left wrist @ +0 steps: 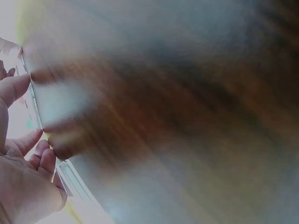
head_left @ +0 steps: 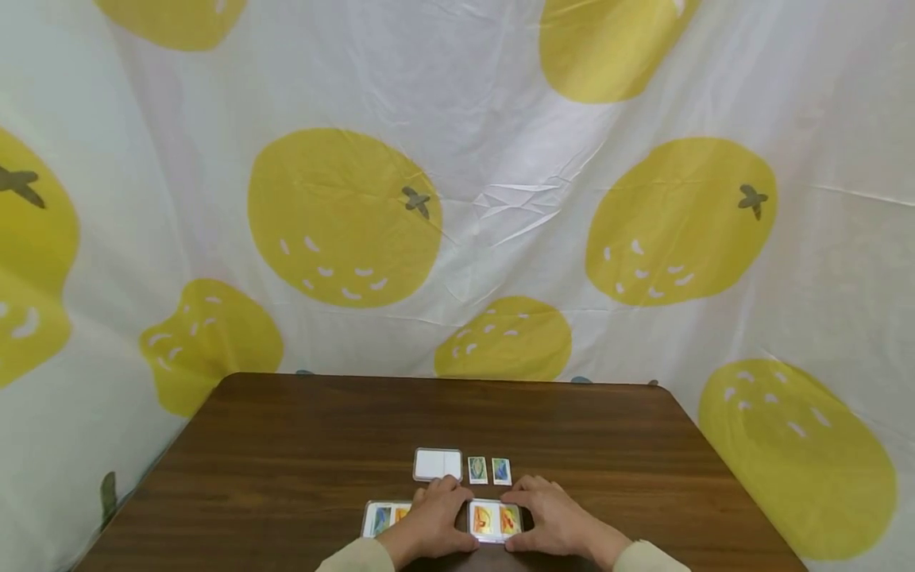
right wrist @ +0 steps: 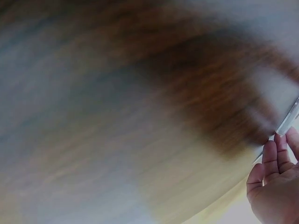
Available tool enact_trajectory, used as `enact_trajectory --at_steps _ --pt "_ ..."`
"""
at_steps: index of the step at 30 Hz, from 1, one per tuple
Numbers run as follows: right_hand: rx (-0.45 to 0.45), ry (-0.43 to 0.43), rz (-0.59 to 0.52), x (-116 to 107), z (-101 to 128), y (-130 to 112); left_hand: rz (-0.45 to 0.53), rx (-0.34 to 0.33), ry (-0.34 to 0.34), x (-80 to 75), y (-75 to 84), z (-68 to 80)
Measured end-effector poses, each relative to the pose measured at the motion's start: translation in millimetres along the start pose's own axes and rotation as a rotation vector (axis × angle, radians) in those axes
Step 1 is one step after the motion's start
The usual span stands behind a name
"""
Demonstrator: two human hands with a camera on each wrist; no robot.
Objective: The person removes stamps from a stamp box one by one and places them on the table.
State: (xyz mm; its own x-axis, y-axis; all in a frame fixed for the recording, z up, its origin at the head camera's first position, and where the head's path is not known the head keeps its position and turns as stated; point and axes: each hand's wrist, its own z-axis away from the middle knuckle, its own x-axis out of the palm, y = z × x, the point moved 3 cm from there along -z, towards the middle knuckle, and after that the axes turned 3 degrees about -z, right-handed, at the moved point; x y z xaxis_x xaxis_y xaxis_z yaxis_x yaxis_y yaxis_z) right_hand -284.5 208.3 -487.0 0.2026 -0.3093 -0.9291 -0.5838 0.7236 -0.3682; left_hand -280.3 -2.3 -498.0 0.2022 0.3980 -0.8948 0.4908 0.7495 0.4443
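Note:
A small clear flat case (head_left: 496, 522) with two orange-and-yellow stamp-like cards lies on the table between both hands. My left hand (head_left: 434, 520) grips its left end, thumb at the near edge and fingers at the far edge. On the right end my right hand (head_left: 549, 518) grips it the same way. In the left wrist view, fingertips (left wrist: 35, 135) touch the case's thin edge. Fingers (right wrist: 280, 156) meet a clear edge in the right wrist view. Partly behind my left hand lies a second clear case (head_left: 377, 520) with a blue card and an orange one.
Beyond the hands lies a case with a blank white face (head_left: 438, 464). Beside it are two loose small cards, a green one (head_left: 477, 470) and a blue one (head_left: 501, 471). The dark wooden table (head_left: 286, 445) ends at a lemon-print curtain (head_left: 500, 238).

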Motion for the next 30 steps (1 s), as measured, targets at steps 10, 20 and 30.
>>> enact_trajectory --at_steps 10,20,30 --pt "0.006 -0.007 -0.021 -5.5 -3.1 -1.0 -0.010 0.008 0.005 -6.7 -0.7 -1.6" --pt "0.018 -0.013 -0.038 -2.0 -1.9 0.0 0.000 0.009 -0.006 -4.3 -1.7 -1.2" --pt "0.034 -0.016 -0.038 0.3 -0.5 -0.4 0.003 0.010 -0.002 -1.7 -0.5 0.5"
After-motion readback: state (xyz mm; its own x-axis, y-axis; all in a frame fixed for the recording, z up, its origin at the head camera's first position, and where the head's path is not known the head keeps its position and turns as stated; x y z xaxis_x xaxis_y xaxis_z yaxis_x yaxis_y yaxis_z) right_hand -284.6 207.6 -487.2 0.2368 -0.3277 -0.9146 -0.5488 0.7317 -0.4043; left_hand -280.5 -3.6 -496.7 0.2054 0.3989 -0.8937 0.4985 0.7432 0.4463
